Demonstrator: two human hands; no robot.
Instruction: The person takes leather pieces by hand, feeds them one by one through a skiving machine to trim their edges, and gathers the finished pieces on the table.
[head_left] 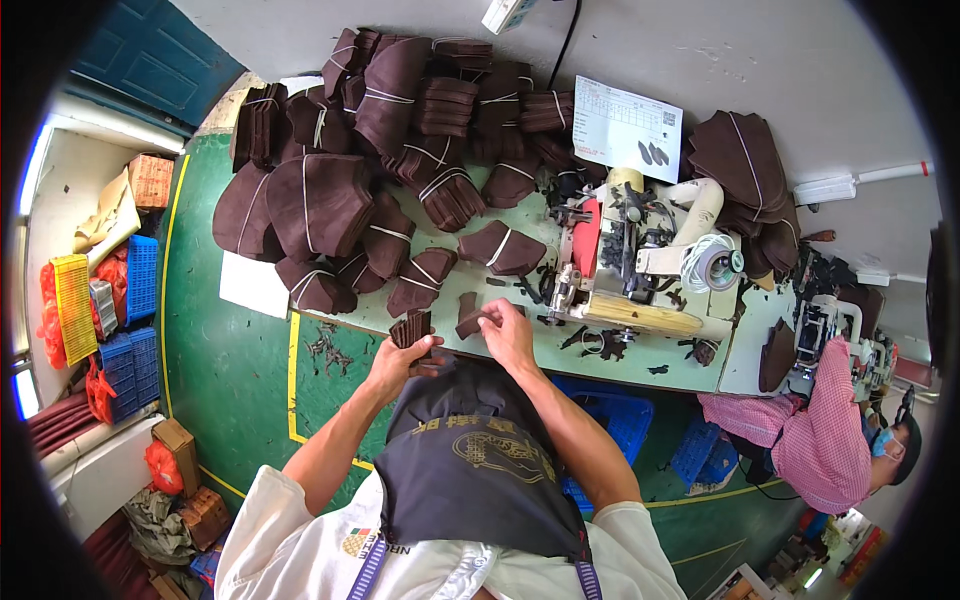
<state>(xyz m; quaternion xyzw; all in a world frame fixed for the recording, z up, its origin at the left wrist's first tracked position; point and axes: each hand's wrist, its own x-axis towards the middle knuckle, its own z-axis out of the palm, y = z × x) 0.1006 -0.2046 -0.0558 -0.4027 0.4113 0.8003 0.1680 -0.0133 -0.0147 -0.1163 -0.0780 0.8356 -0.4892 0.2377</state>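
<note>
My left hand (402, 362) is closed around a small stack of dark brown leather-like pieces (410, 327), held upright just over the table's front edge. To its right, my right hand (508, 335) pinches one flat brown piece (467, 313) between thumb and fingers, close above the tabletop. Bundles of brown cut pieces tied with white string lie just beyond, among them one bundle (421, 278) past my left hand and another (502, 248) past my right. The underside of the held stack is partly hidden by my fingers.
Right of my hands stands a machine (640, 250) with a wooden roller and a cord spool. Many tied bundles (320, 205) pile up at the back left. A printed sheet (627, 125) leans behind the machine. A co-worker in a pink checked sleeve (825, 430) sits at the right.
</note>
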